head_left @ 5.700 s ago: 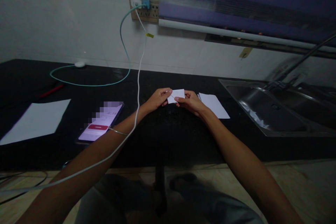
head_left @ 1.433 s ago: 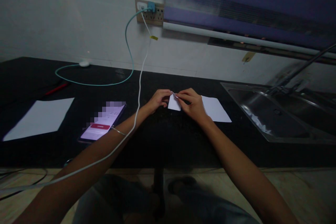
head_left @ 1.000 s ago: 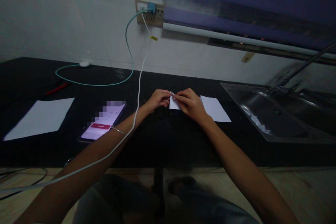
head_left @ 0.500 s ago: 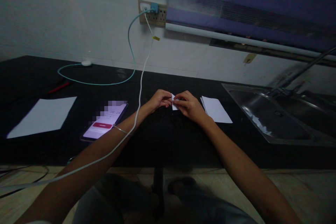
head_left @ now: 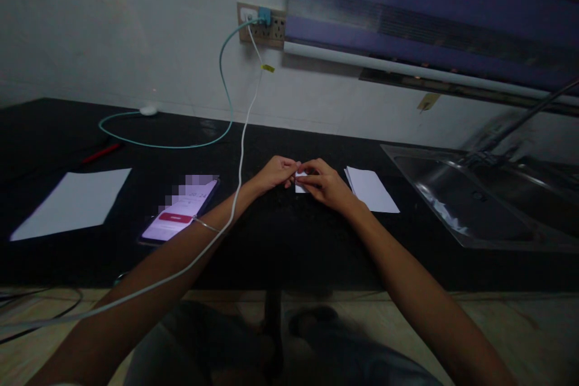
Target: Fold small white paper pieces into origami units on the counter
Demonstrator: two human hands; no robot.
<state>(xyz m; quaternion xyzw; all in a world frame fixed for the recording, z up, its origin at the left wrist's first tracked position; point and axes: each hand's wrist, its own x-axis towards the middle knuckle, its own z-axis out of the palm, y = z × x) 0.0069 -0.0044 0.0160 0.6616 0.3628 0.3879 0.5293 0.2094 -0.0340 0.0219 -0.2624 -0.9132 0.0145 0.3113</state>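
Between my hands, over the black countertop [head_left: 289, 247], is a small white folded piece of paper [head_left: 300, 188]. My left hand [head_left: 277, 172] pinches its left edge, thumb and fingers together. From the other side my right hand [head_left: 326, 182] grips the same paper, its fingertips almost meeting those of the left. Most of the paper is hidden by the fingers. A short stack of white paper [head_left: 373, 190] lies just right of my right hand. Beside my left forearm rests a lit phone [head_left: 174, 217], and further left lies a white sheet [head_left: 72, 202].
A white cable [head_left: 242, 163] runs from the wall socket [head_left: 275, 30] across my left forearm. A teal cable [head_left: 181, 146] loops on the counter near a red pen-like object [head_left: 100, 153]. At the right is a steel sink [head_left: 470, 208] with a faucet [head_left: 520, 123].
My left fingers have moved right, onto the folded paper, close against my right fingertips. Less of the paper's upper part shows now. The counter items stay put.
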